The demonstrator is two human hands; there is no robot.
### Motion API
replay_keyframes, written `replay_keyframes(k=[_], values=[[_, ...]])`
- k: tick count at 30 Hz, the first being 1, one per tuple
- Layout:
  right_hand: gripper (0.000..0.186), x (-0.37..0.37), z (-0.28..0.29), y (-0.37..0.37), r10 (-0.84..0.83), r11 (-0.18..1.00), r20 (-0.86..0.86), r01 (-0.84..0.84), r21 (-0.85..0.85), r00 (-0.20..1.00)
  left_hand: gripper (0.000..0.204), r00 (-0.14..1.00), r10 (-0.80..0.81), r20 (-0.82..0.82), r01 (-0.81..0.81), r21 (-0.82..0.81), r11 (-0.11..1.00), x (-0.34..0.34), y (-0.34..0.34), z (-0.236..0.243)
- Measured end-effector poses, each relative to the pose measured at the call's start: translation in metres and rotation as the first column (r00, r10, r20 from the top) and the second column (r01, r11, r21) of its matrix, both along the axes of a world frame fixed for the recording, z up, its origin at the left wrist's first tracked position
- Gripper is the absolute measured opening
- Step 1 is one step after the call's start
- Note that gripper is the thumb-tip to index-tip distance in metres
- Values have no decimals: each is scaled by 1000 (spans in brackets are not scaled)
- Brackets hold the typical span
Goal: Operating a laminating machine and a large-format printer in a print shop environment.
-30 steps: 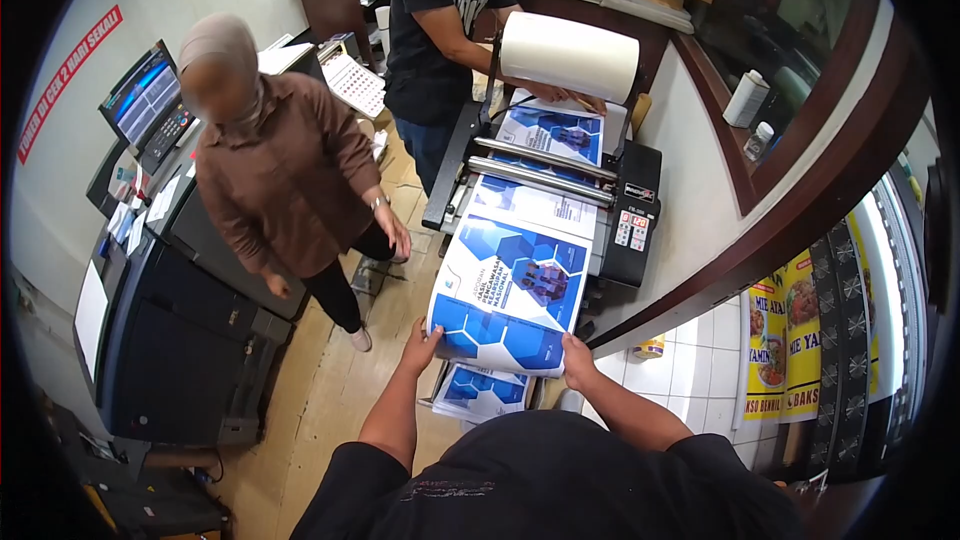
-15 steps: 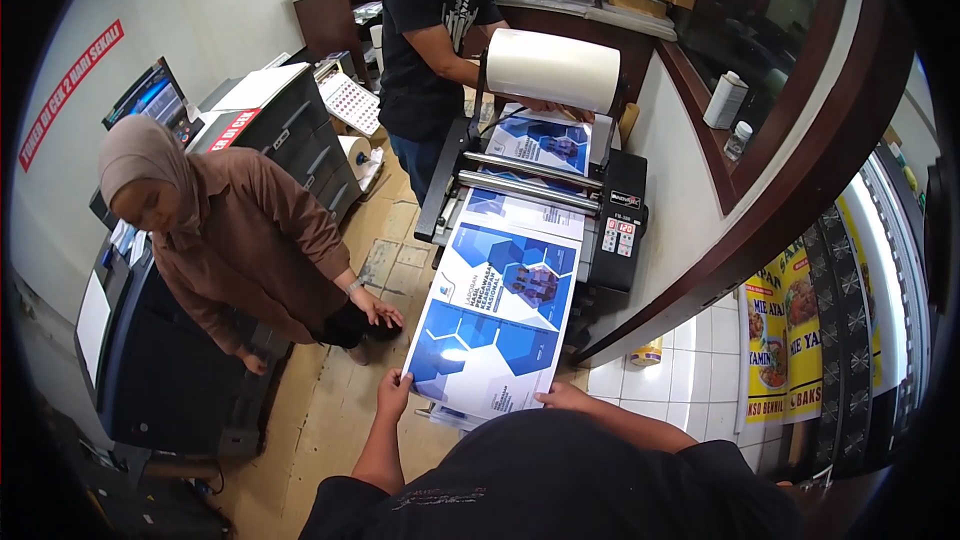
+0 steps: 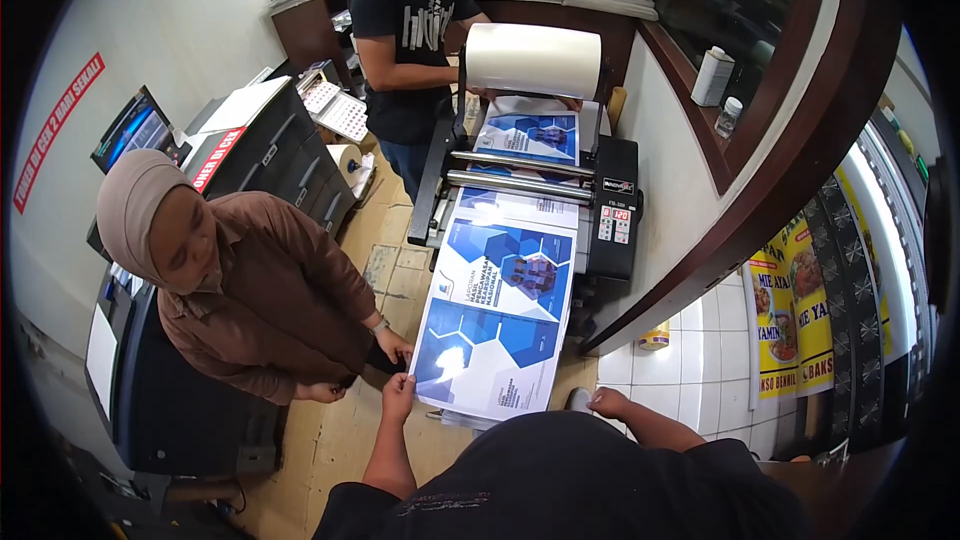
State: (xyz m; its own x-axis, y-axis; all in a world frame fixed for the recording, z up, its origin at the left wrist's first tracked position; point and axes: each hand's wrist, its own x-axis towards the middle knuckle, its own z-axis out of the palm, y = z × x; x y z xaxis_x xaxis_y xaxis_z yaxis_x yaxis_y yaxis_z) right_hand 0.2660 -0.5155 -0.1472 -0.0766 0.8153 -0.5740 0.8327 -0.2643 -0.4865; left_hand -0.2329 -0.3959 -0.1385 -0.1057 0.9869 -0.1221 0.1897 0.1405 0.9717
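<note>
A long laminated printed sheet [image 3: 493, 315] in blue and white comes toward me out of a roll laminator [image 3: 616, 202]. My left hand [image 3: 398, 396] pinches the sheet's near left edge. Off the near right corner, apart from the sheet, is my right hand [image 3: 612, 404], its fingers curled; whatever they hold, if anything, is hidden. A small grey rounded thing [image 3: 578, 398] shows beside it, too partly hidden to name. Above the laminator's metal rollers [image 3: 520, 186] sits a large film roll [image 3: 534, 59]. Another blue print [image 3: 528, 134] lies on the feed side.
A co-worker in brown [image 3: 265, 275] stands at my left, one hand near the sheet's left edge. Another person in black [image 3: 412, 50] works behind the laminator. Large dark printers [image 3: 180, 380] line the left side. A wall with a wooden frame [image 3: 740, 210] bounds the right.
My right hand has let go of the sheet's right corner and moved right. The co-worker in brown has stepped nearer. My left hand keeps its pinch.
</note>
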Motion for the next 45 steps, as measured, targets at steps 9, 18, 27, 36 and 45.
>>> replay_keyframes(k=[9,18,27,36,45], values=[[46,49,-5,-73,-237,961,224,262,-92,945,22,992,50,-119,-53,-20,998,4,2,-17],[38,114,-38,-143,-426,904,54,427,-19,903,21,923,200,-329,-175,105,979,25,16,-46],[45,296,-71,-276,-325,891,75,332,-311,943,43,949,35,-313,-56,-58,997,182,-29,34],[43,366,-69,-358,-729,665,-6,707,-239,684,28,671,-546,-502,559,-141,817,517,-37,17],[43,407,-23,-362,-927,365,-151,919,-152,343,42,-21,-863,-505,858,-452,244,733,40,-23]])
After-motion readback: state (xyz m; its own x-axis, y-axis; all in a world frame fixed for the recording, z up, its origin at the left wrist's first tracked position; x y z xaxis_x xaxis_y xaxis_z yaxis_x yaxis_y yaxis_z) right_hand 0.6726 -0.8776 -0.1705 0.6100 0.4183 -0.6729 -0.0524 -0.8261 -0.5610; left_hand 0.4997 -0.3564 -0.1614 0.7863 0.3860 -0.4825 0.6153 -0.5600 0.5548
